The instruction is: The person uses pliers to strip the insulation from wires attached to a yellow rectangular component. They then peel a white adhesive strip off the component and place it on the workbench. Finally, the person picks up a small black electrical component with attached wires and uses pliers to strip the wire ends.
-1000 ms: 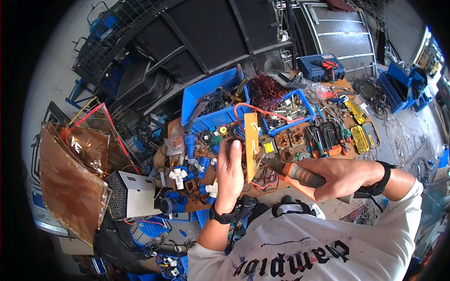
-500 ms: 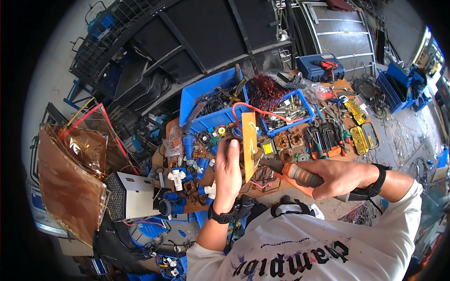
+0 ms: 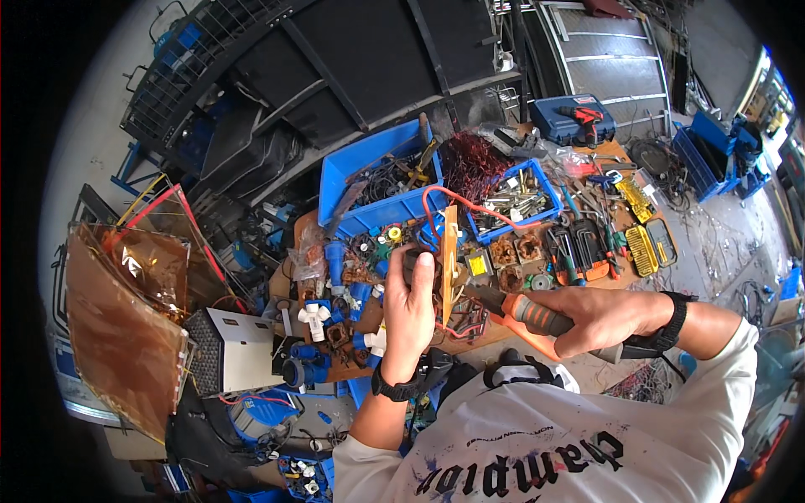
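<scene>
My left hand (image 3: pixel 409 312) holds a thin yellow circuit board (image 3: pixel 449 254) upright, almost edge-on to the camera, with dark parts on its left face under my thumb. A red wire (image 3: pixel 459 198) loops up from the board's top. My right hand (image 3: pixel 597 319) grips the orange and grey handles of pliers (image 3: pixel 537 317), whose dark jaws (image 3: pixel 478 294) reach the lower right side of the board. Both hands work above a cluttered wooden bench (image 3: pixel 470 339).
Behind the board stand a large blue bin (image 3: pixel 369 172) of cables and a smaller blue tray (image 3: pixel 537 194) of metal parts beside a tangle of copper wire (image 3: pixel 474 163). Screwdrivers and yellow bit cases (image 3: pixel 644 249) lie right. A white box (image 3: pixel 239 352) and amber panels (image 3: pixel 126 323) sit left.
My left hand has turned the board a little, so it now looks narrower and more edge-on. The pliers stayed at its lower right side with the right hand shifting slightly left.
</scene>
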The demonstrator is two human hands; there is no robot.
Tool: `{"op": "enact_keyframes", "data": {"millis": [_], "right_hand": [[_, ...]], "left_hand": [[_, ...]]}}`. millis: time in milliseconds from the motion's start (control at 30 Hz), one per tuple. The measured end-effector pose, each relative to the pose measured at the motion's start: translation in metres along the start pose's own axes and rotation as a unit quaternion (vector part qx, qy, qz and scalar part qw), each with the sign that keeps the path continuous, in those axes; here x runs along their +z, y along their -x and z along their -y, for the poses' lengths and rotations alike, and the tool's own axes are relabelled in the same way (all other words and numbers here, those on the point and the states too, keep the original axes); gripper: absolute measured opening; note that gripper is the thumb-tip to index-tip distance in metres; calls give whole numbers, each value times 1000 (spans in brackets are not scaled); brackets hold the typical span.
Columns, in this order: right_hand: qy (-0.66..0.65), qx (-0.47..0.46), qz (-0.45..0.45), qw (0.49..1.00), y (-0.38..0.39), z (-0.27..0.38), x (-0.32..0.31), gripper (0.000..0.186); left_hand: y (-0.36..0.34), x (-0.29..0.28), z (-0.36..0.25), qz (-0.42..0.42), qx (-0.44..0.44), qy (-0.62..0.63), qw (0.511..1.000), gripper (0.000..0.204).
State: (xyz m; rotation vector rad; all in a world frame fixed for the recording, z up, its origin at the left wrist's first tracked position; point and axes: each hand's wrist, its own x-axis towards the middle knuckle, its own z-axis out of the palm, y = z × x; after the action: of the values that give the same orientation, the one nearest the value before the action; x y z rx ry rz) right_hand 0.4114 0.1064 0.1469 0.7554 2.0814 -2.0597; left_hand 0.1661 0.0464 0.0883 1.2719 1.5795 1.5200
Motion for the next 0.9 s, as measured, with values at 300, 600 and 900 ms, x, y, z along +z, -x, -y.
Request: {"op": "enact_keyframes", "data": {"millis": [300,600,900], "right_hand": [[20,8,-8,1000,0,8,1,61],[-69,-40,29,996,-6,-10,1,61],[-81,-35,42,995,-8,-20,0,42]], "left_hand": [[0,-1,1,-5,-12,11,1000,34],[-1,-9,0,12,-31,24,999,37],[2,-10,-1,10,-34,31,999,37]]}}
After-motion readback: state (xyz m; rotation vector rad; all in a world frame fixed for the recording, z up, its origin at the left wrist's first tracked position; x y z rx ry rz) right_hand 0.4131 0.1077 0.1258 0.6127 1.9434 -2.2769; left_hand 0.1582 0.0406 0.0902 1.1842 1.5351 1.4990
